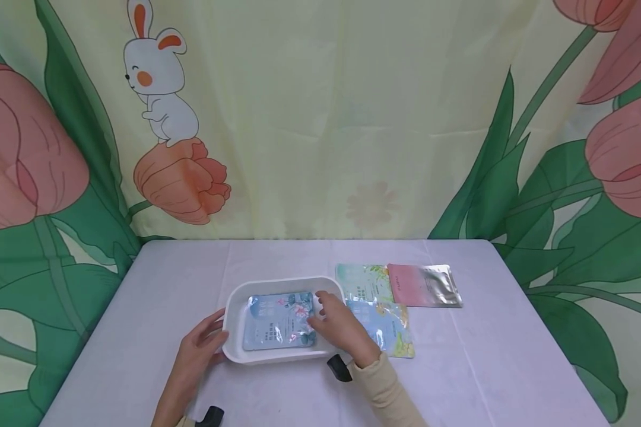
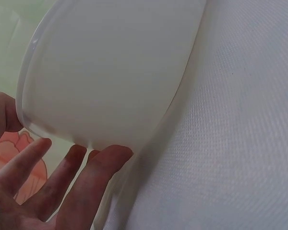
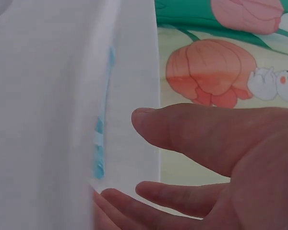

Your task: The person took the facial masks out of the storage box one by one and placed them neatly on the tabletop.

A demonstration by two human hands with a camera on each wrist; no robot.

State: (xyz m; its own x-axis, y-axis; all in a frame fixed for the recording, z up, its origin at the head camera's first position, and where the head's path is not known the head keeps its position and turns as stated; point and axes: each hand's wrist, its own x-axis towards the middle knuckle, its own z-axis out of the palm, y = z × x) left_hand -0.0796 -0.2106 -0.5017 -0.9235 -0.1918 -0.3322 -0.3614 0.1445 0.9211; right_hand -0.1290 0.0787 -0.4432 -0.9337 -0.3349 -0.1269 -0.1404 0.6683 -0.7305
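Note:
A white tray (image 1: 235, 353) with rounded corners stands on the table, and a flat blue floral sachet (image 1: 278, 323) lies inside it. My left hand (image 1: 199, 341) is at the tray's left end, its extended fingers touching the outer wall in the left wrist view. Over the tray's right side is my right hand (image 1: 342, 323), thumb and fingers spread apart, with the thumb close to the sachet's right edge. The right wrist view shows nothing between that thumb and the fingers. Part of the tray's right rim is hidden behind this hand.
Right of the tray lie a green sachet (image 1: 364, 281), a pink and silver sachet (image 1: 424, 286) and a light blue sachet (image 1: 390, 332), partly covered by the right hand. A white cloth (image 1: 491, 367) covers the table. Behind it hangs a tulip-and-rabbit curtain (image 1: 320, 118).

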